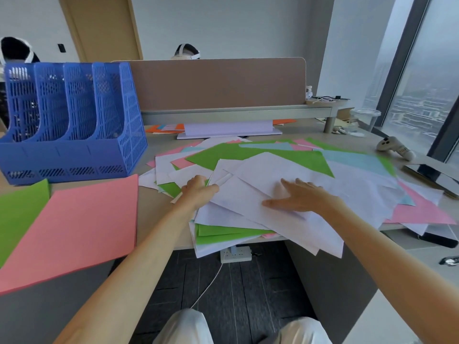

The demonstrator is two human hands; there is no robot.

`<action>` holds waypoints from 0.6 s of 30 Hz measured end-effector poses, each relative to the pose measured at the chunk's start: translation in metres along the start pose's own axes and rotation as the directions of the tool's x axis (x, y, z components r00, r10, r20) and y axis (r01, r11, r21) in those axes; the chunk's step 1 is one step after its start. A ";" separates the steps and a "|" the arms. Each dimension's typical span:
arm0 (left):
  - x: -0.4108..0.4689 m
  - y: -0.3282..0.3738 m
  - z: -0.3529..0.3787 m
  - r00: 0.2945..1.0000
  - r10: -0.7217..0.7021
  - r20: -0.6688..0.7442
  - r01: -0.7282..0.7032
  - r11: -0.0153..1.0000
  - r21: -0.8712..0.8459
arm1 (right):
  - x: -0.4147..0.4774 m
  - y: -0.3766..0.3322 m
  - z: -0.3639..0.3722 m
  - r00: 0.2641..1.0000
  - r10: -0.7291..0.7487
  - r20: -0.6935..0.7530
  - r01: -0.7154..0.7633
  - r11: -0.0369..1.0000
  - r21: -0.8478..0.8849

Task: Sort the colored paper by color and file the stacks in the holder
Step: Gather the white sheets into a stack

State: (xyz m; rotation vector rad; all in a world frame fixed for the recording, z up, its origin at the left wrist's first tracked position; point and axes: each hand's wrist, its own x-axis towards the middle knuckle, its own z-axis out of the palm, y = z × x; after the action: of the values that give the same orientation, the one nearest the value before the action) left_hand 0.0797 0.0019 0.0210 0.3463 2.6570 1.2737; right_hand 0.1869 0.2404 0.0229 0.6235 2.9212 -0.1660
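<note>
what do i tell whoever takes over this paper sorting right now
Left hand grips the edge of the white sheets on top of the mixed pile. Right hand lies flat on them, fingers spread.
Done: a pink stack and a green stack lie at the desk's left front.
Left: white, green, pink and light blue sheets lie mixed in the pile. No paper shows in the blue holder, so all filing remains.

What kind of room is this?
Most likely an office: a desk with a divider screen, a blue file holder, and a tall window looking over a city.
</note>
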 end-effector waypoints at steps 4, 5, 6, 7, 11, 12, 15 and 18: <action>-0.003 -0.007 -0.006 1.000 -0.016 -0.009 0.016 0.998 -0.067 | -0.011 -0.009 -0.001 0.969 -0.186 -0.163 0.139 0.955 -0.264; -0.003 -0.008 -0.008 1.000 -0.019 -0.007 0.019 0.996 -0.090 | -0.013 -0.013 -0.001 0.944 -0.253 -0.213 0.172 0.925 -0.339; -0.003 -0.009 -0.009 1.000 -0.020 -0.014 0.018 0.994 -0.108 | -0.015 -0.018 -0.003 0.919 -0.304 -0.251 0.193 0.902 -0.386; -0.002 -0.010 -0.009 1.000 -0.017 -0.025 0.014 0.991 -0.133 | -0.016 -0.022 -0.005 0.900 -0.330 -0.285 0.203 0.896 -0.396; -0.006 -0.008 -0.011 0.997 -0.029 -0.069 0.003 0.939 -0.345 | -0.001 -0.028 -0.012 0.917 -0.253 -0.308 0.231 0.967 -0.107; -0.008 -0.007 -0.012 0.997 -0.047 -0.064 0.018 0.920 -0.391 | 0.007 -0.024 -0.013 0.930 -0.211 -0.302 0.219 0.976 -0.007; -0.010 -0.002 -0.017 0.994 -0.106 0.031 0.105 0.815 -0.570 | 0.028 -0.003 -0.012 0.967 -0.017 -0.256 0.068 0.979 0.190; -0.008 0.002 -0.019 0.980 -0.088 0.179 0.180 0.776 -0.605 | 0.038 0.016 -0.001 0.977 0.192 -0.088 -0.175 0.969 0.177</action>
State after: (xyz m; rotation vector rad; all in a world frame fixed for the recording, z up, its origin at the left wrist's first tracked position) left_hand 0.0829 -0.0137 0.0351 0.1305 1.9441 1.8857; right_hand 0.1596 0.2703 0.0159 0.9525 2.9472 -0.3716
